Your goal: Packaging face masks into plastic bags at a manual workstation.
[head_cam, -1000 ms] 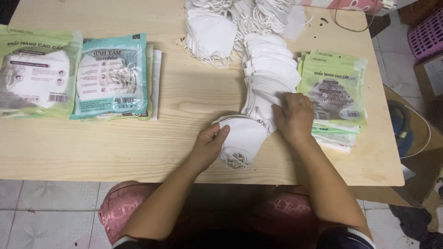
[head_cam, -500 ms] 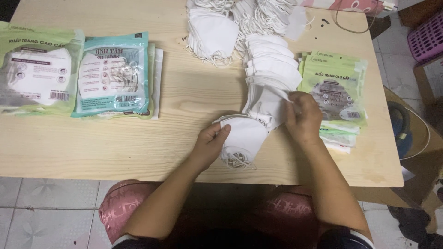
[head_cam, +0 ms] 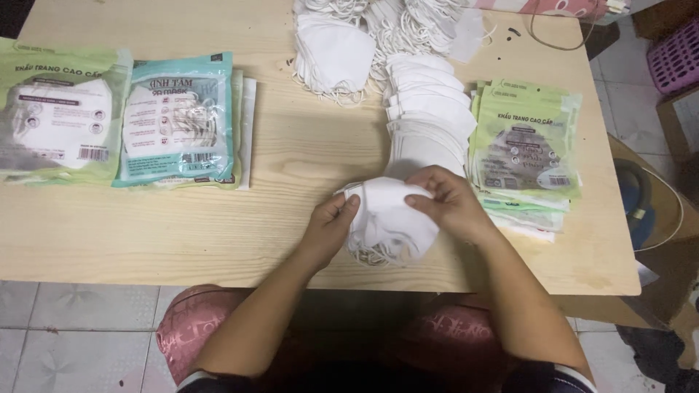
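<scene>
From the head camera, your left hand point(head_cam: 331, 225) and right hand point(head_cam: 451, 204) both pinch a small stack of white folded fabric face masks point(head_cam: 386, 218) near the front edge of the pale wooden table point(head_cam: 306, 167), just beside a fanned row of white masks point(head_cam: 429, 120) and green-printed plastic packets point(head_cam: 528, 142).

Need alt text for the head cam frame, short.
Seen from above, a person's left hand and right hand hold a small stack of white face masks over a wooden table. More loose masks lie behind them, green empty pouches to the right, filled packs at left.
</scene>
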